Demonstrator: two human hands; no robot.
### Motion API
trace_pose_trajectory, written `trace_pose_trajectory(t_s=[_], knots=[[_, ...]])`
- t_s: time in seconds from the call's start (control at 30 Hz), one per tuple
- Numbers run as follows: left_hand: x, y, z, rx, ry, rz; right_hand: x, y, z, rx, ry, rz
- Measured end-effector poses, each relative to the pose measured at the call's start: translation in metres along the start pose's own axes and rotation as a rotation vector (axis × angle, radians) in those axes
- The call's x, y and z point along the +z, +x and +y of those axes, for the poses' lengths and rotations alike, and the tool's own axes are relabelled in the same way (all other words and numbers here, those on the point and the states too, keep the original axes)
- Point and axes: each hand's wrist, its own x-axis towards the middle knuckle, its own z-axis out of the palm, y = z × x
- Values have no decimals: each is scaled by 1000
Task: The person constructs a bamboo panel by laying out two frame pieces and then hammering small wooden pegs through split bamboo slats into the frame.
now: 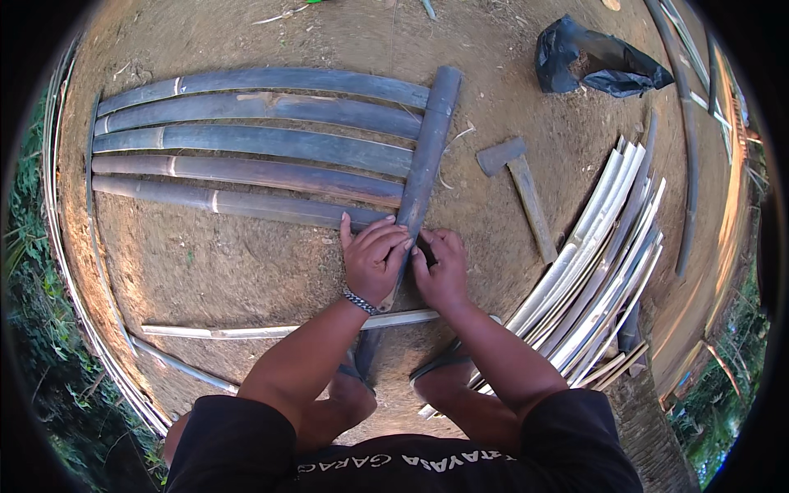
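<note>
Five dark bamboo slats, among them the nearest slat point(271, 205), lie side by side on the ground, their right ends meeting a thick dark bamboo pole point(434, 123) laid crosswise. My left hand point(376, 259), a chain bracelet at its wrist, is bent over the near part of the pole beside the nearest slat's end. From the other side, my right hand point(441, 267) presses its fingers against the same pole. Both hands are closed about it, and their fingers partly hide the join. Right of the pole lies a hatchet point(532, 205) with a wooden handle.
A pile of pale split bamboo strips point(588, 263) fans out at the right. Further off sits a black plastic bag point(604, 62). One light strip point(271, 332) crosses the ground before my feet. A long bamboo pole point(689, 164) lies at the far right.
</note>
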Motion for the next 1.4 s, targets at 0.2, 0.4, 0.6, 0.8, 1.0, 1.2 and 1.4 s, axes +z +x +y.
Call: trace_pose_trajectory(t_s=[0.2,0.4,0.6,0.8,1.0,1.2,1.4], knots=[[1,-1,1,11,15,-10,2,-3,-1,-4,-14,22],[1,-1,2,14,21,-17,3,-3,2,-37,-20,29],[4,-1,2,-1,27,16,3,-3,3,-62,-27,32],[9,0,5,-4,49,61,2,-3,4,-79,-50,27],[11,-2,2,18,68,89,3,-2,5,-95,-53,34],[12,-2,1,17,65,89,5,-4,8,-99,-46,49],[11,-5,-3,36,55,89,1,-2,6,-84,-45,5]])
